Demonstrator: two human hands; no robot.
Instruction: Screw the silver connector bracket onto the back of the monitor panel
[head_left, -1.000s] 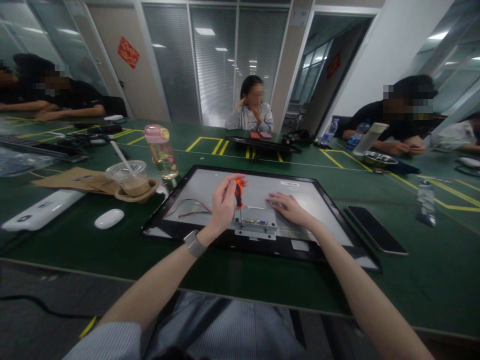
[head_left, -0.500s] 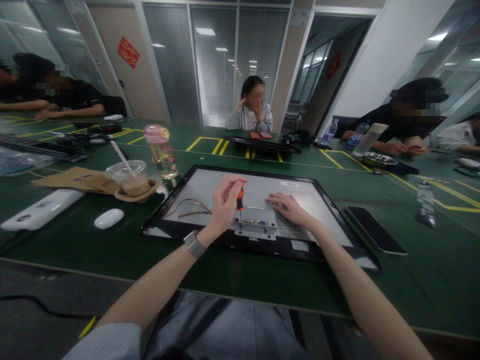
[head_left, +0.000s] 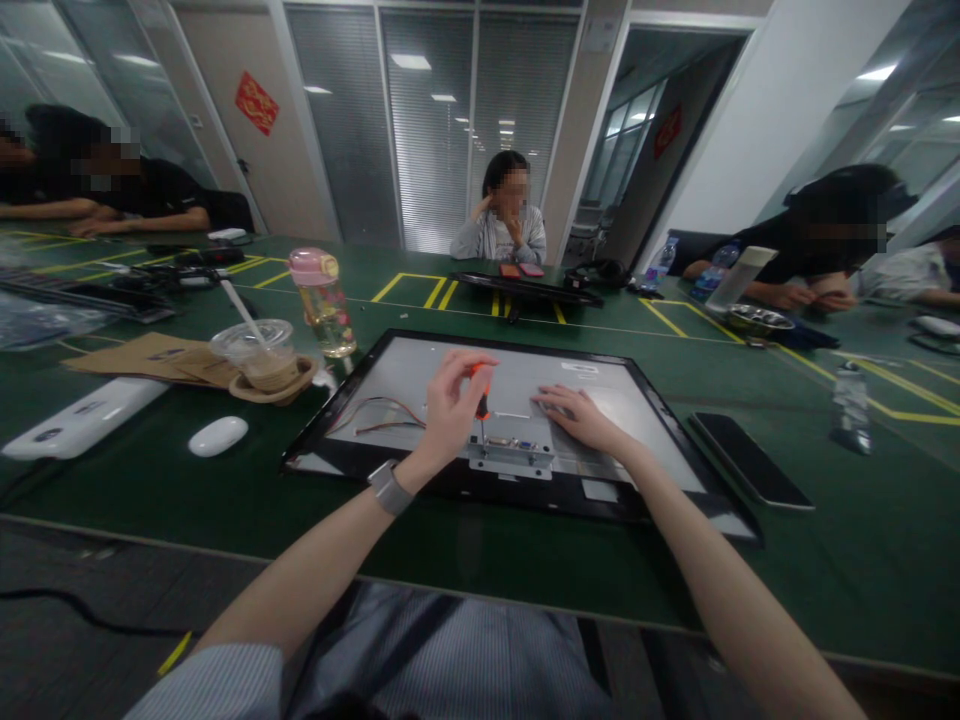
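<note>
My left hand (head_left: 452,398) is closed around the handle of an orange and black screwdriver (head_left: 483,400), which stands upright. Its tip meets the left end of a metal bracket with connector ports (head_left: 511,456). That bracket sits on the grey back of a flat display panel (head_left: 510,370) framed in black. Fingers spread, my right hand (head_left: 579,415) lies flat on the panel, to the right of the bracket. Thin wires (head_left: 382,403) run over the panel left of my left hand.
Left of the panel stand a pink-lidded bottle (head_left: 319,305), an iced drink cup (head_left: 262,355) in a carton holder and a white oval case (head_left: 217,437). A black phone (head_left: 750,460) lies to the right. Several people sit around the green table (head_left: 847,540).
The screwdriver handle has turned a little between my left fingers, and more orange shows at its top. My right hand stays in place.
</note>
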